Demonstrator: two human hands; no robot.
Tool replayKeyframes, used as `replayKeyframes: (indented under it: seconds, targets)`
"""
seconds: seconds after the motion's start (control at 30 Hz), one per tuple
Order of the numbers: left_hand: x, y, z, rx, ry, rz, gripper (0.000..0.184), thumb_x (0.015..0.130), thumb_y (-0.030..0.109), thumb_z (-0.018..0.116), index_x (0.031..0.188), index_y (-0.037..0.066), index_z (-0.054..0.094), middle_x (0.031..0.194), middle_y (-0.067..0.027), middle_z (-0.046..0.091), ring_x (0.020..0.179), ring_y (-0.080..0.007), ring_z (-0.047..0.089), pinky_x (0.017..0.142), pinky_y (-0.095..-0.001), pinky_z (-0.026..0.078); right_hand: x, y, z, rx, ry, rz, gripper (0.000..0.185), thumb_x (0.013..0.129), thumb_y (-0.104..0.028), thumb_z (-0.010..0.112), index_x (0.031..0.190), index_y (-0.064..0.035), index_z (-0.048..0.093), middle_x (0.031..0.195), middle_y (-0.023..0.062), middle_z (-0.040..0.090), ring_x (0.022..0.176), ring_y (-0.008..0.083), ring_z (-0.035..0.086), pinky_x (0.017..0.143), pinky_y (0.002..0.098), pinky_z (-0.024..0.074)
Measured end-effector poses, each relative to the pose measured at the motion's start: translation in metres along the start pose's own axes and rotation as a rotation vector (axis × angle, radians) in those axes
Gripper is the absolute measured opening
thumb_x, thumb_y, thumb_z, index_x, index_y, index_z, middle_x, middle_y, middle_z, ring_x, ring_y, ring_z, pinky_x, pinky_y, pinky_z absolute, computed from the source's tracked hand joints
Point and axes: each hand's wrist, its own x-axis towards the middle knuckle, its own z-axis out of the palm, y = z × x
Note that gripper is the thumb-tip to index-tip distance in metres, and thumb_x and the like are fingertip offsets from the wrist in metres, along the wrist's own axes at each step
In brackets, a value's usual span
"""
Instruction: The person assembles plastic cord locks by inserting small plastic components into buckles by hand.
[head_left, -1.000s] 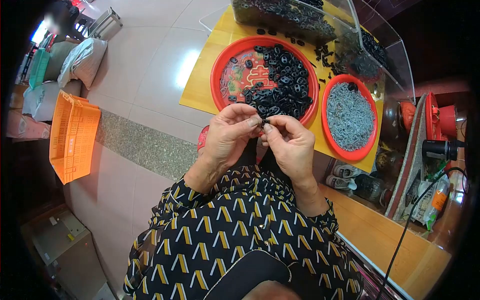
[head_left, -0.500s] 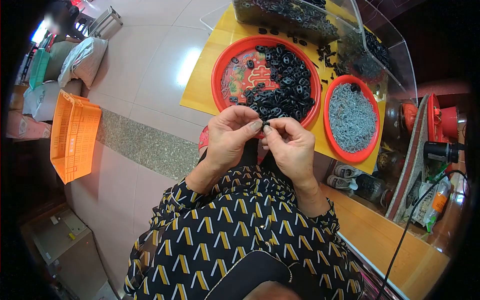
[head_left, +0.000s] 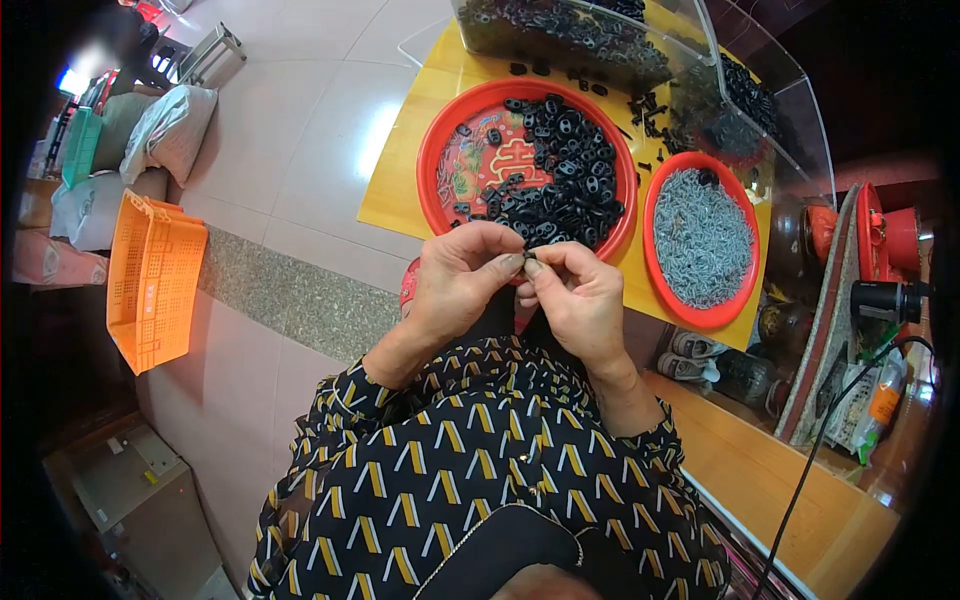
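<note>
A small black part (head_left: 528,255) is pinched between the fingertips of both hands, mostly covered by them. My left hand (head_left: 458,282) grips it from the left, my right hand (head_left: 578,300) from the right. Just beyond the fingers lies a round red tray (head_left: 428,170), its right side heaped with black oval plastic pieces (head_left: 575,150) that have holes. To the right, a smaller red tray (head_left: 654,255) holds many small silvery metal pieces (head_left: 703,238).
The trays rest on a yellow board (head_left: 395,195). Behind them stands a clear bin (head_left: 590,60) full of black parts. An orange crate (head_left: 155,285) is on the floor at left. Shoes (head_left: 690,357) and a jar (head_left: 745,378) sit below the board's right side. A black cable (head_left: 810,455) hangs at right.
The view has shifted slightly. Both hands stay together at the small black part, with only slight finger movement.
</note>
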Motion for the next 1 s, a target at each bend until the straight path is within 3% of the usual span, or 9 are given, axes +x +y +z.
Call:
replayKeyframes:
  seconds: [0.07, 0.2, 0.3, 0.37, 0.47, 0.5, 0.73, 0.87, 1.0]
  targets:
    - [0.006, 0.004, 0.001, -0.033, -0.017, -0.033, 0.013, 0.076, -0.002, 0.059, 0.088, -0.003, 0.057, 0.079, -0.0043, 0.059, 0.072, -0.0093, 0.056, 0.063, -0.0210, 0.046, 0.001, 0.001, -0.007, 0.040, -0.012, 0.004, 0.007, 0.081, -0.003, 0.055, 0.085, 0.0025, 0.058, 0.071, 0.0037, 0.059, 0.060, 0.0071, 0.057, 0.052, 0.0202, 0.0487]
    - [0.041, 0.002, -0.021, 0.485, 0.063, 0.200, 0.018, 0.076, 0.005, 0.060, 0.092, -0.003, 0.058, 0.078, -0.0044, 0.060, 0.072, -0.0082, 0.055, 0.063, -0.0215, 0.045, 0.004, 0.000, -0.022, 0.092, 0.071, 0.033, 0.009, 0.082, -0.003, 0.054, 0.088, 0.0025, 0.056, 0.072, 0.0034, 0.058, 0.060, 0.0068, 0.056, 0.054, 0.0197, 0.0487]
    - [0.069, 0.015, -0.028, 0.703, 0.115, 0.187, 0.015, 0.075, 0.005, 0.060, 0.089, -0.002, 0.059, 0.076, -0.0072, 0.060, 0.067, -0.0119, 0.056, 0.060, -0.0240, 0.045, 0.005, -0.003, -0.030, 0.075, 0.105, 0.011, 0.009, 0.081, -0.002, 0.054, 0.088, 0.0025, 0.056, 0.071, 0.0023, 0.058, 0.060, 0.0059, 0.055, 0.052, 0.0186, 0.0464]
    - [0.080, 0.018, -0.026, 0.955, 0.051, 0.378, 0.013, 0.073, 0.005, 0.061, 0.085, 0.000, 0.061, 0.073, -0.0112, 0.059, 0.063, -0.0191, 0.057, 0.058, -0.0280, 0.046, 0.007, 0.000, -0.035, 0.070, 0.108, 0.004, 0.008, 0.080, -0.002, 0.055, 0.088, 0.0024, 0.056, 0.071, 0.0020, 0.057, 0.059, 0.0055, 0.055, 0.052, 0.0184, 0.0458]
    - [0.086, 0.014, -0.006, 0.964, -0.087, 0.420, 0.013, 0.071, 0.005, 0.061, 0.083, 0.001, 0.061, 0.074, -0.0139, 0.058, 0.067, -0.0261, 0.058, 0.061, -0.0319, 0.046, 0.009, 0.000, -0.038, 0.072, 0.111, 0.024, 0.008, 0.080, -0.002, 0.055, 0.087, 0.0021, 0.056, 0.070, 0.0013, 0.057, 0.058, 0.0047, 0.053, 0.051, 0.0181, 0.0446]
    - [0.088, 0.015, 0.002, 0.991, -0.145, 0.441, 0.013, 0.070, 0.003, 0.059, 0.083, 0.003, 0.062, 0.077, -0.0134, 0.057, 0.075, -0.0285, 0.056, 0.066, -0.0346, 0.045, 0.010, 0.000, -0.038, 0.080, 0.110, 0.047, 0.008, 0.080, -0.002, 0.055, 0.087, 0.0019, 0.056, 0.070, 0.0009, 0.057, 0.058, 0.0044, 0.052, 0.052, 0.0179, 0.0440]
    - [0.115, -0.005, 0.016, 1.198, -0.339, 0.643, 0.019, 0.065, 0.000, 0.057, 0.082, 0.005, 0.062, 0.076, -0.0130, 0.052, 0.077, -0.0303, 0.051, 0.068, -0.0371, 0.042, 0.014, -0.005, -0.042, 0.080, 0.107, 0.042, 0.008, 0.080, -0.002, 0.055, 0.087, 0.0016, 0.056, 0.070, 0.0005, 0.056, 0.058, 0.0043, 0.052, 0.053, 0.0177, 0.0436]
    - [0.125, -0.016, 0.016, 1.231, -0.396, 0.664, 0.016, 0.064, -0.001, 0.054, 0.079, 0.003, 0.059, 0.075, -0.0141, 0.052, 0.076, -0.0311, 0.051, 0.066, -0.0385, 0.043, 0.017, -0.003, -0.044, 0.071, 0.102, 0.043, 0.009, 0.081, -0.003, 0.054, 0.088, 0.0014, 0.056, 0.070, 0.0008, 0.056, 0.058, 0.0044, 0.052, 0.053, 0.0177, 0.0441]
    - [0.125, -0.020, 0.017, 1.229, -0.305, 0.665, 0.010, 0.064, -0.002, 0.050, 0.073, 0.001, 0.054, 0.073, -0.0148, 0.052, 0.074, -0.0327, 0.052, 0.063, -0.0408, 0.043, 0.020, -0.005, -0.043, 0.101, 0.094, 0.064, 0.009, 0.081, -0.004, 0.053, 0.088, 0.0011, 0.055, 0.071, 0.0009, 0.056, 0.059, 0.0046, 0.052, 0.053, 0.0181, 0.0449]
